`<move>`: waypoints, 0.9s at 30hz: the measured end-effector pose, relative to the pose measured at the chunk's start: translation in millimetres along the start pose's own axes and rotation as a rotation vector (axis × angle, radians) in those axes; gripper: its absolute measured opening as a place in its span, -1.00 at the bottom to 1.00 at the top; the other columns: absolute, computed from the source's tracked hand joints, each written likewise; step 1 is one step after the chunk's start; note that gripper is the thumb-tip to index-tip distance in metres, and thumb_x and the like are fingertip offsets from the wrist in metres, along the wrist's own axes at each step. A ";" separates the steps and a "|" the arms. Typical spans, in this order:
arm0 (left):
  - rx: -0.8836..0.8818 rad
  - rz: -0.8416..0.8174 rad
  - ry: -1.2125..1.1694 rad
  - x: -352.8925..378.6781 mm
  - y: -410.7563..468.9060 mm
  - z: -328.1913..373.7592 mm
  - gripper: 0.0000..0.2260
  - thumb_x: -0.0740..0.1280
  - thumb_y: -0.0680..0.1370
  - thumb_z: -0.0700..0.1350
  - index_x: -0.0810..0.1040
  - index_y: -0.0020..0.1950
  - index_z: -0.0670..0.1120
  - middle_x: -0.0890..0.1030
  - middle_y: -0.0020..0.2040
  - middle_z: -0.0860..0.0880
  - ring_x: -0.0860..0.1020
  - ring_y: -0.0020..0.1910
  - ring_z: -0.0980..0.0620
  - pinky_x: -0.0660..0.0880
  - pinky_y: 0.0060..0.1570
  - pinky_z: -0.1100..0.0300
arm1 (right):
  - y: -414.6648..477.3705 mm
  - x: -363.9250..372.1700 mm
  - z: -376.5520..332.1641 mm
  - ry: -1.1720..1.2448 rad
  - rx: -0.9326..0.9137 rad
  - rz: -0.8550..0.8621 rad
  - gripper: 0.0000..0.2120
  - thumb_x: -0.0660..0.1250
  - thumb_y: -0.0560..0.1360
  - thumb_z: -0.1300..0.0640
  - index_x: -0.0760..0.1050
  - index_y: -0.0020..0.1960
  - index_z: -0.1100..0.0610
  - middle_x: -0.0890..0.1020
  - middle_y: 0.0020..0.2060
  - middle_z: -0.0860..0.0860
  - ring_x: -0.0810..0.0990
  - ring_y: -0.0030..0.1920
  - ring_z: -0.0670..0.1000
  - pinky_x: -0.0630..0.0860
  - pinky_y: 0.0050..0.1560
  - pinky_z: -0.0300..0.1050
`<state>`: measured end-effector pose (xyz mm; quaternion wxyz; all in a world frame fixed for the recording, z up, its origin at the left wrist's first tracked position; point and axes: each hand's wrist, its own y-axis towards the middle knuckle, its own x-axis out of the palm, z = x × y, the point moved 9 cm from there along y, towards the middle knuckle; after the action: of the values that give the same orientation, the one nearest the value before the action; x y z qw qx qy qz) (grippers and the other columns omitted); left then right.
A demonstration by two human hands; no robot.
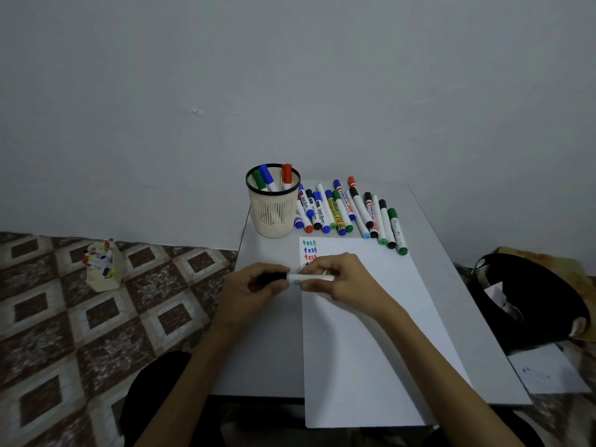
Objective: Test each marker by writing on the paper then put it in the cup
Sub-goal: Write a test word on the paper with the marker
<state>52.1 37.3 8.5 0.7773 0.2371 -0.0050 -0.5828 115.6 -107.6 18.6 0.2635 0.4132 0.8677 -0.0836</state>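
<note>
We hold one marker (311,278) between both hands.
Our left hand (251,290) grips its black cap (274,278), our right hand (345,279) pinches the white barrel, in front of the cup (274,214).

Grey table (267,350) with mesh cup (274,214), row of loose markers (342,211) and white paper (338,366)

The paper (358,333) bears "test" three times, in green, blue and red; the markers' (339,211) labels are too blurred to read

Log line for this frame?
left hand grips black cap | right hand holds marker | cup: three markers | paper: three test lines
</note>
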 end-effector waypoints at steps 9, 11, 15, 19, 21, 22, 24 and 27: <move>0.300 -0.019 0.218 1.1 -3.3 23.1 -0.82 0.46 0.39 -0.19 0.64 -0.02 -0.13 0.64 -0.14 0.02 0.59 -0.15 0.18 0.52 -0.09 0.33 | 0.9 10.9 6.4 0.200 0.136 -0.124 -0.91 0.35 0.50 0.27 0.64 -0.08 0.15 0.58 -0.50 -0.06 0.47 -0.39 0.02 0.38 -0.31 -0.14; 0.355 -0.016 0.263 1.9 -3.8 27.5 -0.83 0.43 0.42 -0.10 0.64 -0.02 -0.12 0.64 -0.14 0.04 0.58 -0.15 0.21 0.52 -0.10 0.35 | 0.0 13.4 7.9 0.219 0.173 -0.164 -0.88 0.31 0.54 0.27 0.63 -0.02 0.23 0.56 -0.50 -0.03 0.36 -0.51 -0.10 0.29 -0.46 -0.27; 0.390 -0.003 0.247 2.1 -4.9 30.9 -0.82 0.41 0.43 -0.07 0.63 -0.01 -0.10 0.64 -0.14 0.05 0.58 -0.15 0.20 0.54 -0.12 0.28 | 3.3 9.5 3.2 0.119 0.139 -0.226 -0.84 0.31 0.55 0.22 0.61 0.07 0.24 0.59 -0.46 -0.05 0.37 -0.51 -0.13 0.31 -0.45 -0.28; 0.391 0.064 0.214 -3.4 -4.1 29.9 -0.80 0.41 0.44 -0.07 0.62 0.01 -0.10 0.63 -0.11 0.05 0.58 -0.13 0.16 0.57 -0.13 0.17 | 14.2 -1.6 -16.0 -0.160 -0.008 -0.248 -0.88 0.37 0.52 0.06 0.62 0.03 0.03 0.63 -0.21 -0.15 0.52 -0.22 -0.15 0.47 -0.14 -0.24; 0.341 0.080 0.190 -2.6 -2.5 26.0 -0.73 0.41 0.43 -0.05 0.57 0.11 -0.04 0.62 -0.04 0.09 0.59 -0.07 0.18 0.57 -0.07 0.19 | 23.8 -3.7 -25.4 -0.394 -0.082 -0.260 -0.88 0.39 0.50 0.06 0.62 0.02 0.00 0.59 -0.16 -0.15 0.50 -0.11 -0.11 0.44 -0.02 -0.16; 0.285 0.065 0.167 0.6 -1.3 21.0 -0.65 0.41 0.42 -0.05 0.51 0.20 -0.01 0.60 0.03 0.11 0.58 -0.03 0.18 0.55 -0.03 0.24 | 29.4 -4.9 -28.5 -0.524 -0.103 -0.266 -0.89 0.40 0.48 0.08 0.61 0.01 0.00 0.57 -0.17 -0.15 0.49 -0.11 -0.11 0.43 0.01 -0.15; 0.165 0.006 0.167 10.4 1.3 8.4 -0.47 0.41 0.42 -0.06 0.35 0.36 0.01 0.52 0.19 0.11 0.53 0.08 0.19 0.48 0.05 0.33 | 45.6 -18.6 -30.8 -0.706 -0.096 -0.222 -0.89 0.39 0.48 0.16 0.57 0.00 0.02 0.54 -0.19 -0.15 0.46 -0.14 -0.14 0.44 0.04 -0.19; 0.046 -0.098 0.335 22.4 2.1 -10.2 -0.42 0.29 0.46 0.09 0.23 0.44 0.01 0.39 0.35 0.05 0.39 0.27 0.16 0.34 0.27 0.21 | 70.3 -67.3 -52.7 -0.619 -0.092 0.080 -0.85 0.36 0.51 0.20 0.50 0.08 0.12 0.57 -0.10 -0.03 0.50 -0.17 -0.05 0.41 -0.18 -0.20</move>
<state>64.0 21.1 -5.8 0.7324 0.3485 0.1227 -0.5719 183.6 -88.5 103.8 0.5364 0.3895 0.7323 -0.1558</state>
